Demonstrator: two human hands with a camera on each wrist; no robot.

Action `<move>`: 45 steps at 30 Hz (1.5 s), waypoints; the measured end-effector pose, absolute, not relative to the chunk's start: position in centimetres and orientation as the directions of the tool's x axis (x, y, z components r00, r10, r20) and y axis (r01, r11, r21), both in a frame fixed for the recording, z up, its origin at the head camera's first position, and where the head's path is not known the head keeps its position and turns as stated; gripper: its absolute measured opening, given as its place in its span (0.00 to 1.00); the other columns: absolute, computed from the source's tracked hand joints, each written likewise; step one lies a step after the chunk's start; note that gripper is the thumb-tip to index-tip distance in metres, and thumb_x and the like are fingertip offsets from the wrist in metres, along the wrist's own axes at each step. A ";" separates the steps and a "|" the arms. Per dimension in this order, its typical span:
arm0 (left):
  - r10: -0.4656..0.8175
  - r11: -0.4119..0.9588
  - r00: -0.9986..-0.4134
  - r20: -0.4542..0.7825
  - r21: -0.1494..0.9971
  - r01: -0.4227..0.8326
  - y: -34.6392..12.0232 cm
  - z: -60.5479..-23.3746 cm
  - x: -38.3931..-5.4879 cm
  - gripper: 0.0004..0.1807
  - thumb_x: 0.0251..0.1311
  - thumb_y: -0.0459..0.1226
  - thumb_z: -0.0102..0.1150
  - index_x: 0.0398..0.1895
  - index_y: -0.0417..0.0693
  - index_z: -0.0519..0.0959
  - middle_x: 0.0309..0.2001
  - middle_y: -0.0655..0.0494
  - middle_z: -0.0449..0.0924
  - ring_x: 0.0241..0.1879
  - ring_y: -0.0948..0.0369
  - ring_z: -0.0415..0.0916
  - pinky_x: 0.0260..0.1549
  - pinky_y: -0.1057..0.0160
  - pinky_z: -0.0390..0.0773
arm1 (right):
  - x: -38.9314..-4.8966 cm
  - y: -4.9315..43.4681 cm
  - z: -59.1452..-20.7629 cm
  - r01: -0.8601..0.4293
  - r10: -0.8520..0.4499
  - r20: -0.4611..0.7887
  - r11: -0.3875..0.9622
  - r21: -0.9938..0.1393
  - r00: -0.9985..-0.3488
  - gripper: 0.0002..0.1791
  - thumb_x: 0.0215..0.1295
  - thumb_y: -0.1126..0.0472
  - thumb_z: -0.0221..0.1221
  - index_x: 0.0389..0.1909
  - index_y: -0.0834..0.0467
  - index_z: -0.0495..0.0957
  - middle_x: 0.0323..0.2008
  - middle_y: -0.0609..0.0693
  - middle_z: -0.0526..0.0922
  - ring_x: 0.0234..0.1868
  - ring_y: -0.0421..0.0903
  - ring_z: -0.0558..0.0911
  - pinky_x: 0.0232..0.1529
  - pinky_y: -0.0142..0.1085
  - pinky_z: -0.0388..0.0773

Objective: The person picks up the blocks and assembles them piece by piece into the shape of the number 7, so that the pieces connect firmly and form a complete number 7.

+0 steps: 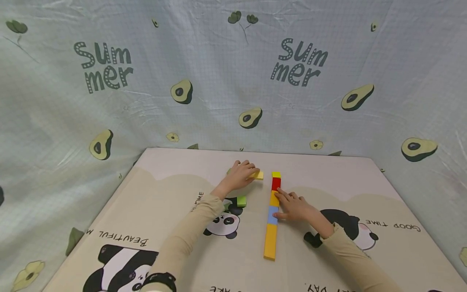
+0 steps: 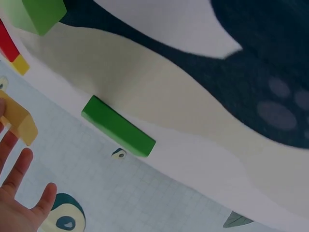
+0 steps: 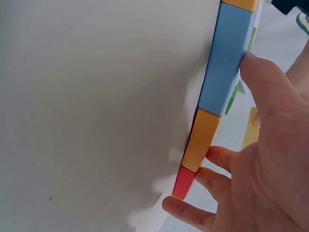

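Note:
My left hand point(image 1: 238, 176) reaches to the far side of the table and pinches a pale yellow block point(image 1: 259, 175); in the left wrist view part of that block point(image 2: 20, 120) is hidden at the frame's edge. Right of it, blocks lie end to end in a straight row: a small yellow block point(image 1: 276, 174) farthest away, then a red block point(image 1: 276, 183), an orange block point(image 1: 274, 199), a blue block point(image 1: 272, 215) and a longer orange block point(image 1: 270, 242) nearest. The extended fingers of my right hand point(image 1: 299, 209) touch the row's right side along the red, orange and blue blocks.
A light green block point(image 1: 241, 201) lies below my left wrist, partly over a printed panda. Near the table's far edge is a dark green block point(image 2: 118, 126), mostly behind my left hand in the head view. A patterned curtain point(image 1: 211, 61) hangs behind the table.

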State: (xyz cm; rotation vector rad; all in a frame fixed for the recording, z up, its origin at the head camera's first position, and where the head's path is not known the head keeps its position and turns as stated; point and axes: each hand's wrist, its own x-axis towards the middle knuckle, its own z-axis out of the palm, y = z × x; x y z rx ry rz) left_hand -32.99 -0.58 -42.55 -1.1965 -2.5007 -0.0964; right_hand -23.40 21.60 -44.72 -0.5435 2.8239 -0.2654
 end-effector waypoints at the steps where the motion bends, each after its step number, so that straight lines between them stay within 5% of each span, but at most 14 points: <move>1: 0.734 0.644 -0.582 0.350 -0.086 0.761 -0.4 -42.6 -33.1 0.15 0.56 0.41 0.56 0.48 0.53 0.76 0.43 0.59 0.78 0.44 0.60 0.69 0.44 0.55 0.67 | -23.4 21.6 -44.7 -0.334 -0.378 -0.216 0.918 -0.215 -0.900 0.47 0.51 0.33 0.52 0.65 0.59 0.54 0.68 0.57 0.50 0.59 0.61 0.61 0.53 0.60 0.60; 27: 0.604 0.797 -0.783 0.146 -0.105 0.595 3.5 -43.4 -35.0 0.14 0.58 0.42 0.54 0.48 0.58 0.76 0.47 0.60 0.77 0.48 0.59 0.68 0.50 0.52 0.66 | -23.2 21.5 -44.7 -0.334 -0.366 -0.217 0.927 -0.173 -0.905 0.45 0.52 0.36 0.53 0.65 0.59 0.54 0.68 0.57 0.51 0.58 0.59 0.63 0.53 0.60 0.62; 45: 0.612 0.787 -0.784 0.102 -0.180 0.591 4.5 -44.1 -34.8 0.15 0.60 0.43 0.51 0.50 0.57 0.74 0.50 0.59 0.76 0.52 0.58 0.68 0.55 0.50 0.65 | -23.3 21.4 -44.6 -0.355 -0.385 -0.201 0.919 -0.169 -0.901 0.44 0.53 0.37 0.54 0.64 0.60 0.55 0.68 0.58 0.52 0.57 0.60 0.63 0.51 0.60 0.63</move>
